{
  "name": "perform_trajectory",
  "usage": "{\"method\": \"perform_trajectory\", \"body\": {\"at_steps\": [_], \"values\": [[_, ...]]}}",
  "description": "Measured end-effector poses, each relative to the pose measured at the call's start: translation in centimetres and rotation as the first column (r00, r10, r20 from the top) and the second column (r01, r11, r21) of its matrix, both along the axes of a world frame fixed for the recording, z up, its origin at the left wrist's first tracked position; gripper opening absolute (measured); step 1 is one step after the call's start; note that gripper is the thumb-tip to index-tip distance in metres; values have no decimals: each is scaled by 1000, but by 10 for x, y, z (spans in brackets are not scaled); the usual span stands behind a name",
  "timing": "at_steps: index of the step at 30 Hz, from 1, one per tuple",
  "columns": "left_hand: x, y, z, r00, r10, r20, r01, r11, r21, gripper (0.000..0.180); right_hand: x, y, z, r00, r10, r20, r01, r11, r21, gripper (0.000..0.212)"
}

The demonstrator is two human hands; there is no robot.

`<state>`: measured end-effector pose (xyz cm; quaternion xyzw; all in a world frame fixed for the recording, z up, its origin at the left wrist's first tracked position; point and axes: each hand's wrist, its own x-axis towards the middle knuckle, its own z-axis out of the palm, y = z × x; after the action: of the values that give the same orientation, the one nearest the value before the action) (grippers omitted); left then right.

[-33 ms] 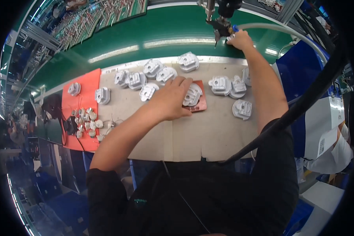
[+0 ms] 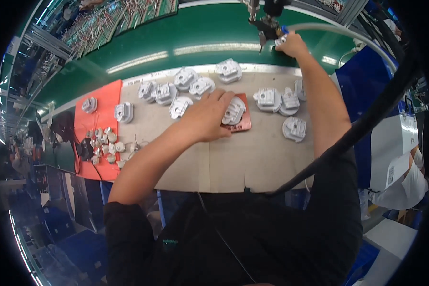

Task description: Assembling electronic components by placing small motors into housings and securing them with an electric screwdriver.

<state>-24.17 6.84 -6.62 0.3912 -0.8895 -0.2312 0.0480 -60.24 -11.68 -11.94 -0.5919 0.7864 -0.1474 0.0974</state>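
Note:
My left hand (image 2: 207, 117) is closed around the left side of a white plastic housing (image 2: 234, 111). That housing sits on a small red block (image 2: 245, 125) on the grey-brown mat. My right arm stretches out to the far right. There my right hand (image 2: 293, 45), fingers curled, is at a black machine head (image 2: 270, 29) hanging from above, just beneath its blue fitting (image 2: 284, 29). What the right fingers hold is too small to make out. Left of my left hand stand several similar housings (image 2: 165, 93), and a few others (image 2: 268, 100) lie to the right.
A red sheet (image 2: 88, 125) at the left bears one housing and a cluster of small white parts with wires (image 2: 107, 143). Beyond the mat runs a green surface (image 2: 214, 35). A thick black cable (image 2: 357, 136) crosses at the right, near a blue bin (image 2: 362, 78).
The view has shifted slightly. Both hands keep their places, the left on the housing and the right at the machine head.

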Motion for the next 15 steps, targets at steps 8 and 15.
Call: {"method": "perform_trajectory", "body": {"at_steps": [8, 15], "values": [[-8, -1, -2, 990, -3, 142, 25, 987, -156, 64, 43, 61, 16, 812, 572, 118, -573, 819, -25, 104], [-35, 15, 16, 906, 184, 381, -147, 981, -124, 68, 68, 97, 14, 835, 543, 89, -548, 808, 216, 111]]}}
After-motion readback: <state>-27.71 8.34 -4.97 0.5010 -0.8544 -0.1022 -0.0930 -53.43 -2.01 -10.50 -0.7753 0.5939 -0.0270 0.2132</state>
